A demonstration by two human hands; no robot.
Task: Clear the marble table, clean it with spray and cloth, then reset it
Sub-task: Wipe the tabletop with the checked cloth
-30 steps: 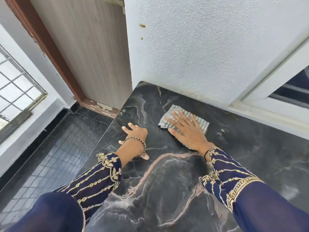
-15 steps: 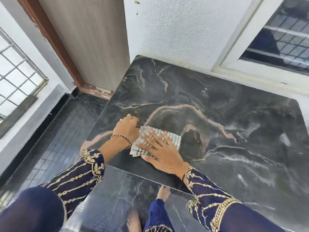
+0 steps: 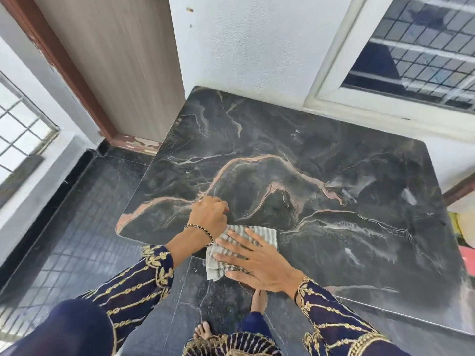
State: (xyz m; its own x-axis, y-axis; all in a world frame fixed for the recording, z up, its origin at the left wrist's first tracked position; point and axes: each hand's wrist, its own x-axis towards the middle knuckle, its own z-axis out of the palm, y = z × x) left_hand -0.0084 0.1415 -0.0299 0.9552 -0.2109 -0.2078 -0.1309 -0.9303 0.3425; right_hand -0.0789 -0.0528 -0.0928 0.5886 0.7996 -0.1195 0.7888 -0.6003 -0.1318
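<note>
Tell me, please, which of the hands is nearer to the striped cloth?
The right. The right hand lies flat on the striped cloth at the near edge of the marble table; the left hand rests on the table beside it.

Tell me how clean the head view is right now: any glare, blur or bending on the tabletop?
Head view: soft daylight, no hard shadows; a pale sheen washes the right side of the marble table; the right hand and cloth are sharp; the sleeves at the bottom edge look softer; wide-angle bending tilts the door and window frame.
</note>
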